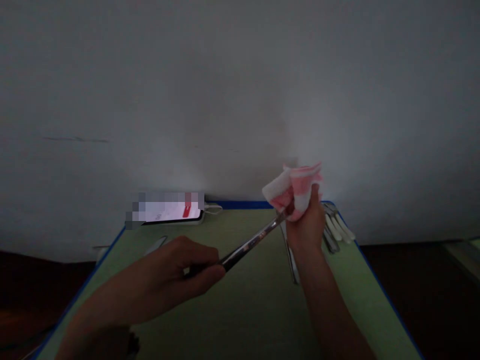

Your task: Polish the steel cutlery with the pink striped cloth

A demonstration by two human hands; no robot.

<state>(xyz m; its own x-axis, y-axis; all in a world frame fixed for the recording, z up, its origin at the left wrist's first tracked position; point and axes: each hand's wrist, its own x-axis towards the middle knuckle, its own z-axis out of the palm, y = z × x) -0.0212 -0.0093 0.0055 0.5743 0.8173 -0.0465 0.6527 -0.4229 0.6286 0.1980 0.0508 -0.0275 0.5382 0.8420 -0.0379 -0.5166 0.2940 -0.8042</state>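
Observation:
My left hand (183,272) is closed round one end of a long, shiny metal utensil (255,243), which slants up to the right above the table. Wrapped about its far end is a pink and white cloth (302,187), so the utensil's head is hidden and its kind cannot be told. My right hand (307,225) grips this cloth, fingers bunched around it and the metal. Below the right wrist, another slim metal utensil (292,267) lies on the table, partly covered by the arm.
The green table (240,310) has a blue edge and stands against a grey wall (240,100). A lit phone (172,212) with a white cable (213,209) is at the back left. Several utensils, some white-handled (339,227), lie at the right edge. Behind my left hand, a metal piece (155,245) shows partly.

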